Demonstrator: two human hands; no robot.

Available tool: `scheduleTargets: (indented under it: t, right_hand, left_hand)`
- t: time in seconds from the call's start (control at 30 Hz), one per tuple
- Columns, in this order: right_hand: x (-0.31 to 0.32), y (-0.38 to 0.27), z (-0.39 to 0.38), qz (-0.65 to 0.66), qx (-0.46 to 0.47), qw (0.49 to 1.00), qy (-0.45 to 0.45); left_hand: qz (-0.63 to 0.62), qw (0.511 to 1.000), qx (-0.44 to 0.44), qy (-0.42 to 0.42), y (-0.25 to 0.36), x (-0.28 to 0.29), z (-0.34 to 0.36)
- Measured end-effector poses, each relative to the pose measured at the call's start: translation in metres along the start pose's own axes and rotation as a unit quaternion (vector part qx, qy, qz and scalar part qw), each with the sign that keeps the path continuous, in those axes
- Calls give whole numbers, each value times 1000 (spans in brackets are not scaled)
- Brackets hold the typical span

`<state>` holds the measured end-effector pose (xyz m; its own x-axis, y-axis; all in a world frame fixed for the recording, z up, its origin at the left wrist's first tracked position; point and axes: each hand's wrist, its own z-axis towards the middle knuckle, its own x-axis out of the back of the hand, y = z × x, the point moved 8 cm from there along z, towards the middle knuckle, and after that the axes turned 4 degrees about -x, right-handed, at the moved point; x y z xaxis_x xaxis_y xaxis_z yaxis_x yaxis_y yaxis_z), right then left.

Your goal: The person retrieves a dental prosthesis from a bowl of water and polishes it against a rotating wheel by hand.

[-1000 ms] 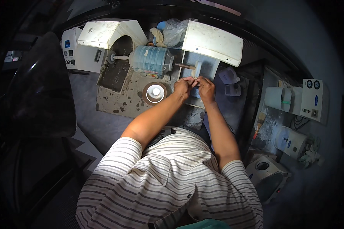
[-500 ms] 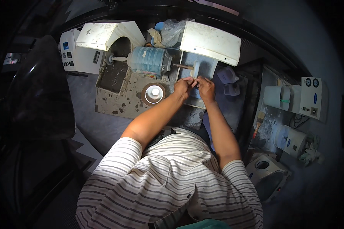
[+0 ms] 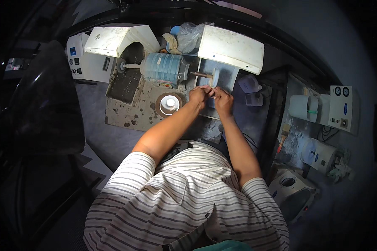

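In the head view, the left hand [image 3: 198, 95] and right hand [image 3: 223, 101] meet in front of a pale wheel [image 3: 216, 77], fingertips drawn together. Their grip is closed on a small pale piece [image 3: 212, 88], which lies between the two sets of fingertips, mostly covered by them, at the wheel's near edge; whether it touches the wheel cannot be told. The wheel sits on a shaft [image 3: 200, 74] running from a ribbed blue motor [image 3: 161, 68], beneath a white hood [image 3: 230, 47]. Left of the hands, a brown ring-shaped object [image 3: 158, 107] rests on the stained worktop [image 3: 123, 112].
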<state>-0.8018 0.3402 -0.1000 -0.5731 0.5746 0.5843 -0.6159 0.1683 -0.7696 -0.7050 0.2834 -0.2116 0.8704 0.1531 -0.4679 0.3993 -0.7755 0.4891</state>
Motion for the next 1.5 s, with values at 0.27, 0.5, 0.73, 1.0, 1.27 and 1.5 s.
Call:
scheduleTargets:
  t: [0.27, 0.5, 0.73, 1.0, 1.27, 1.5]
  right_hand:
    - [1, -5, -3, 3, 20, 1000, 12]
    - [-1, -4, 1, -6, 9, 1000, -15]
    - [0, -8, 3, 3, -3, 1000, -20]
    - [39, -98, -13, -17, 150, 986, 65]
    - [66, -159, -19, -3, 206, 976, 66]
    - [64, -168, -25, 34, 150, 987, 43]
  left_hand:
    - [-54, 998, 24, -35, -7, 3, 8]
    - [-49, 999, 17, 4, -5, 2, 2]
    - [-35, 999, 30, 5, -4, 4, 10]
    - [54, 968, -78, -230, 78, -22, -78]
    - [42, 936, -161, -309, 116, -28, -136]
    - [34, 934, -171, -311, 120, -22, -144]
